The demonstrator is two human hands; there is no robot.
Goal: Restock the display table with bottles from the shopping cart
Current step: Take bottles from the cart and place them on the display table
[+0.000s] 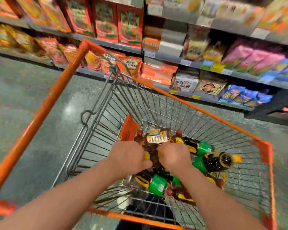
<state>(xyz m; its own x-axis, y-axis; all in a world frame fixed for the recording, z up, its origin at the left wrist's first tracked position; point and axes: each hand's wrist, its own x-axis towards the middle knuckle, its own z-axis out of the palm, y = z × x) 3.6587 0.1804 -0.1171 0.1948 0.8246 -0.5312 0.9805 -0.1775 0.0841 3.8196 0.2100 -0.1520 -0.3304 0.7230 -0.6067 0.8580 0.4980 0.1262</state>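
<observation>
The bottles (181, 163) lie in a loose heap on the wire floor of the cart (181, 107), dark liquid inside, with yellow and green labels and red caps. I have both hands down in the middle of that heap. My left hand (128, 156) is curled round the body of a dark bottle with a yellow band, and my right hand (174, 157) is curled on the bottles just beside it, knuckles up; which bottle my right fingers close on I cannot tell, since the fingers are hidden under the hand. The two hands almost touch.

A bottle with a pale label (158, 137) lies just past my knuckles, toward the cart's far end. More bottles lie to the right of my right hand and on the near side, under my forearms. An orange panel (129, 130) stands against the cart's far wall, left of the heap.

The cart's orange rim (45, 105) runs well above the bottles on every side, and the wire walls slope inward, so the open room is straight up between my arms. The right half of the cart floor is bare wire.

Left of the cart is open grey floor (27, 90). Past its far end and along its right side stand shelves (198, 67) packed with bags and boxes, close to the rim.
</observation>
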